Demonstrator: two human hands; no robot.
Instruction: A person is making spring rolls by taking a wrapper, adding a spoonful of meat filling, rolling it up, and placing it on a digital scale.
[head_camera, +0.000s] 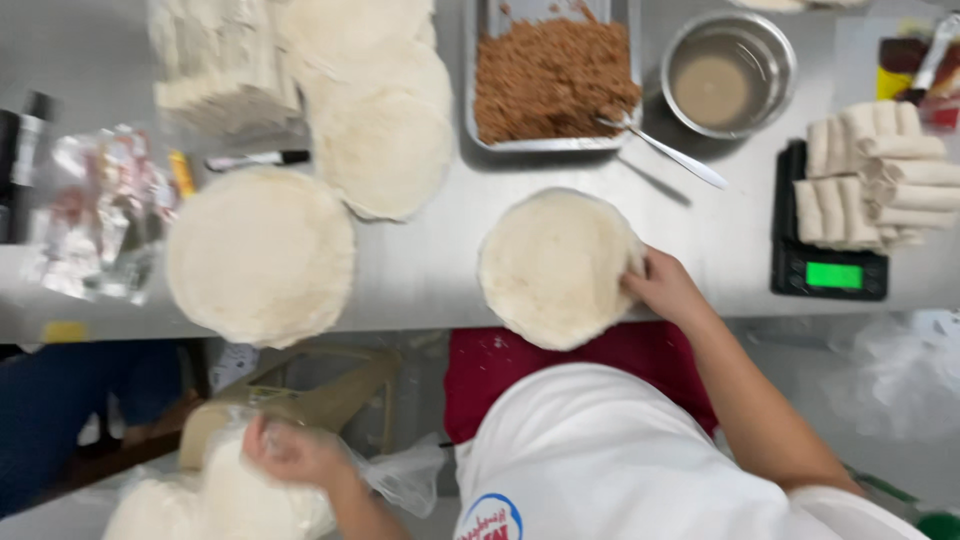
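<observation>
Head view: right hand (668, 288) pressed flat on the rim of a pale, floury round wrapper stack (556, 266) at the steel desk (430, 270) edge. Left hand (292, 452) down low, gripping a crinkly clear bag of wrappers (225, 495). Beyond — metal tray of crumbly brown filling (552, 75), spoon (665, 150), rolled wrappers on a black scale (828, 272).

White shirt, apparently red apron, bare forearms.
</observation>
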